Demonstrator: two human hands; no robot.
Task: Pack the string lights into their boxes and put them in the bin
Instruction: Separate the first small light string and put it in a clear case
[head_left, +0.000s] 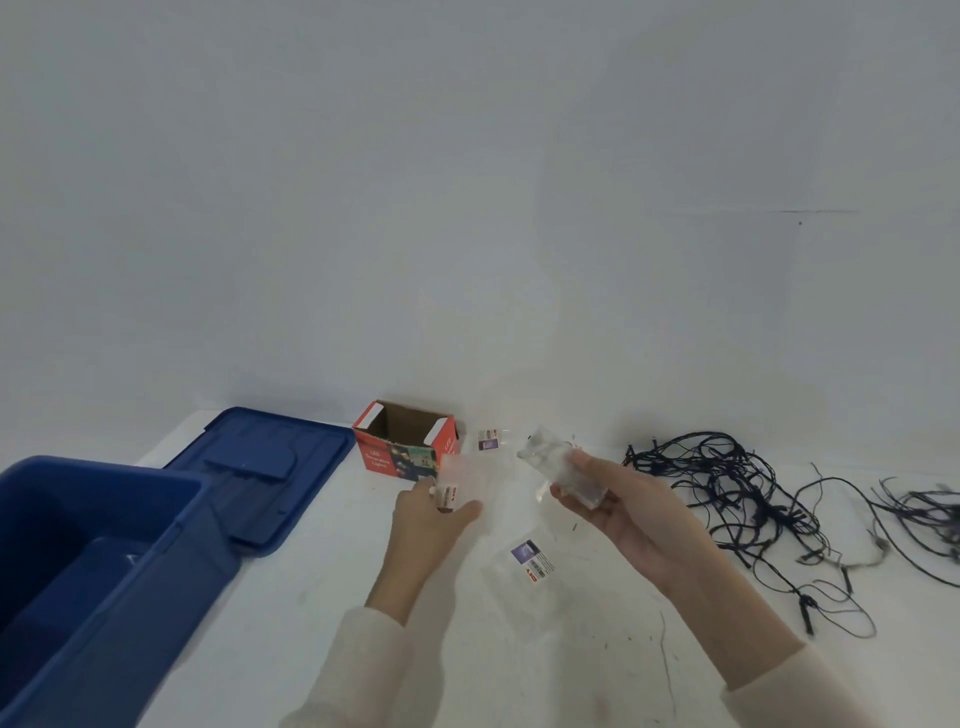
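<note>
White table (519, 675), looks barely started: string lights (727, 488) loose, red box (405, 447) empty. Your left hand (426, 525) pinches a bag (460, 480), right hand (634, 514) grips a clear packet (561, 465).

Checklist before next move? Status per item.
1. Left hand grips the clear bag: ok.
2. Right hand grips the clear bundle: ok.
3. Red box upright, top open: ok.
4. Blue bin open, lid lying beside it: ok.
5. Dark string lights coiled for packing: not ok, they lie tangled on the table.
6. Mouth of the held bag open: cannot tell.
</note>
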